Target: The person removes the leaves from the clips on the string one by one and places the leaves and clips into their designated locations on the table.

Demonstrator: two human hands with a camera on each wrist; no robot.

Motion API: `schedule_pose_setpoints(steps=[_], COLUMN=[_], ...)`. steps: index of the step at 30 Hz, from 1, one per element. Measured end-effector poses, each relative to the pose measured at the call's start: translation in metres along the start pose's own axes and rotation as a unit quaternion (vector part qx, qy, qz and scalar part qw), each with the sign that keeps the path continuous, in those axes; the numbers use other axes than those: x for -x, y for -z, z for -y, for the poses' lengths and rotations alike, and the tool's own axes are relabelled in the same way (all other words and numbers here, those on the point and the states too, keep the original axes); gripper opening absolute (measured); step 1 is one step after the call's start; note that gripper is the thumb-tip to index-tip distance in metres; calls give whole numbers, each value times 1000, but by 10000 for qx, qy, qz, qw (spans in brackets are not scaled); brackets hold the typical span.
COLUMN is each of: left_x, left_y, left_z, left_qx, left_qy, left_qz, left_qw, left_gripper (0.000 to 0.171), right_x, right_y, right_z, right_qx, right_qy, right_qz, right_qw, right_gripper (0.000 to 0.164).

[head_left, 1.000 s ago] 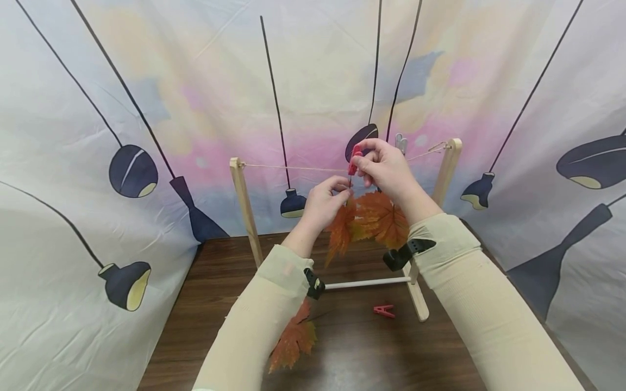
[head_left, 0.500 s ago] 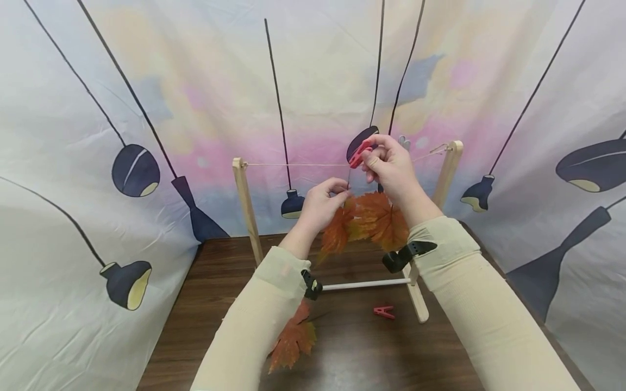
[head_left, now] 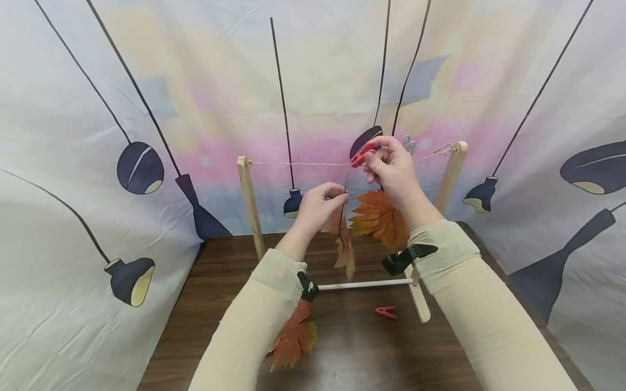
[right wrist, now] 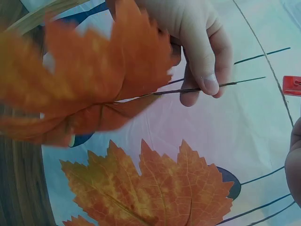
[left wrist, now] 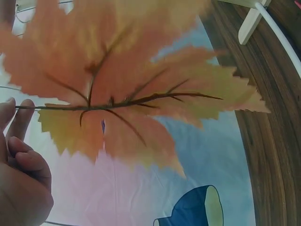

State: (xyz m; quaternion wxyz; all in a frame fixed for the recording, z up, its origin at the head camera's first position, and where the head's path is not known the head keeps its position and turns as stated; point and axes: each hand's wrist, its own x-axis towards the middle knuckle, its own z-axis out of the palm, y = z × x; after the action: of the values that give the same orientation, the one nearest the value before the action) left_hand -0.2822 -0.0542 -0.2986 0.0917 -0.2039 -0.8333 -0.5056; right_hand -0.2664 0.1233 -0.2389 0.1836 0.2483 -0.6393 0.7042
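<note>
My left hand (head_left: pixel 320 209) pinches the thin dark stem of an orange artificial maple leaf (head_left: pixel 344 244), which dangles below the fingers. In the left wrist view this leaf (left wrist: pixel 131 80) spreads across the picture, its brown veins showing. Just to the right and higher, my right hand (head_left: pixel 395 167) holds a red clothespin (head_left: pixel 361 155) between thumb and fingers, slanted at the string (head_left: pixel 298 163). The right wrist view shows the stem tip pointing at the string, apart from the clothespin (right wrist: pixel 291 85). A second orange leaf (head_left: pixel 379 214) hangs below my right hand; its upper end is hidden.
The string runs between two wooden posts (head_left: pixel 250 201), with a white rod (head_left: pixel 364 284) low across the frame. A grey clothespin (head_left: pixel 408 143) sits near the right end. On the brown table (head_left: pixel 352 353) lie another red clothespin (head_left: pixel 386 311) and another leaf (head_left: pixel 295 336), partly behind my left sleeve.
The red clothespin has tipped from upright to slanted and come away from the stem. The leaf in my left hand has swung round and now shows narrow in the head view.
</note>
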Motion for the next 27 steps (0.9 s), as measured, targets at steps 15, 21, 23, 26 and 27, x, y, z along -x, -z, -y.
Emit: schedule_pose_setpoints(steps=[15, 21, 23, 26, 27], left_x=[21, 32, 36, 41, 43], left_y=[0, 0, 0, 2, 2], left_z=[24, 42, 48, 55, 57], left_qx=[226, 605, 595, 461, 411], left_qy=[25, 162, 195, 203, 213], left_qz=[111, 115, 64, 24, 41], left_qw=[9997, 9980, 9980, 9987, 9989], left_gripper=[16, 14, 12, 12, 12], right_x=[21, 31, 34, 38, 39], right_y=[4, 7, 8, 9, 10], right_z=[-7, -13, -15, -18, -18], right_qx=[149, 341, 414, 368, 360], right_qy=[-65, -224, -231, -253, -261], right_qz=[81, 56, 20, -4, -4], right_qw=[9998, 9992, 9989, 9990, 9990], right_gripper=[17, 22, 22, 22, 22])
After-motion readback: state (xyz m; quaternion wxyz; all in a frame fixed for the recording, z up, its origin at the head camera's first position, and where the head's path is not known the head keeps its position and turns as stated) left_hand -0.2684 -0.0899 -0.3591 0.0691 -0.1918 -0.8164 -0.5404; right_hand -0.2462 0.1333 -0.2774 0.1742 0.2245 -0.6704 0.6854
